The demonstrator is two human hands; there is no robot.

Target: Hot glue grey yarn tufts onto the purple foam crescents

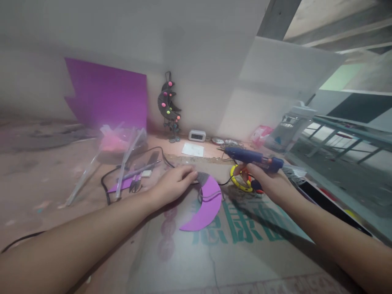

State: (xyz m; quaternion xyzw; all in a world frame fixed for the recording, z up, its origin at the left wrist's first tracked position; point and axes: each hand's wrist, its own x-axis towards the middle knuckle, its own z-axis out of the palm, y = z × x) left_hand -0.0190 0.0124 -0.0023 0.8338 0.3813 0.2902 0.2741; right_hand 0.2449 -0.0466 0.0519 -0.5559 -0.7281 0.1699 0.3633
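My right hand [269,183] is wrapped round the grip of a blue glue gun [251,157], its nozzle pointing left over the table. My left hand [174,183] lies on the upper tip of a purple crescent cut-out [208,204], fingers curled down on it. The crescent rests on a sheet of cardboard [239,249] with green print. A thin cord runs across the crescent's inner edge. A yellow ring [239,181] lies just under the glue gun.
Several glue sticks [128,159], scissors [136,183] and a black cable [105,183] lie to the left. A purple sheet [107,96] leans on the wall beside a dark moon decoration [168,106]. A small white clock [196,135] and a pink bag [260,134] stand behind.
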